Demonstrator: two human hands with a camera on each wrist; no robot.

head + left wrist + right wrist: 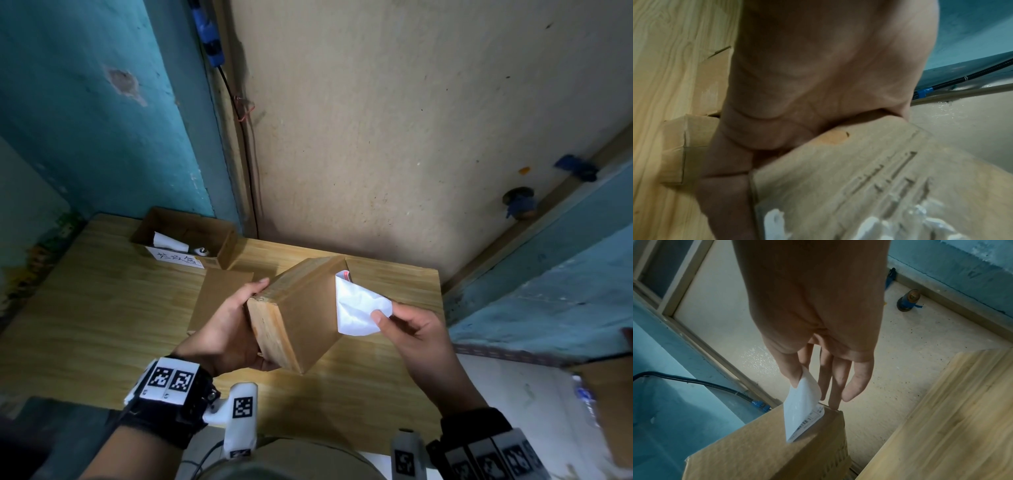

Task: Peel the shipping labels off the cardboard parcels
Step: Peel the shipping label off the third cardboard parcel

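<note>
Right hand pinches the free corner of the white shipping label between thumb and forefinger; the other fingers hang straight and loose (clear in the right wrist view). The label is mostly lifted, crumpled, blank white back facing up; its printed face with a barcode shows only near the far edge, where it still sticks to the parcel.

Left hand grips the cardboard parcel from its left side, thumb along the top edge, fingers wrapped underneath. The parcel is a plain brown closed box, held tilted in the air above the wooden surface, not touching it. Its underside in the left wrist view shows torn white label residue and scored lines (blurred, detail unclear).

On the surface behind: a flat cardboard sheet just beyond the left hand, and an open carton in the far corner with white paper scraps inside and a handwritten tag on its front.
</note>
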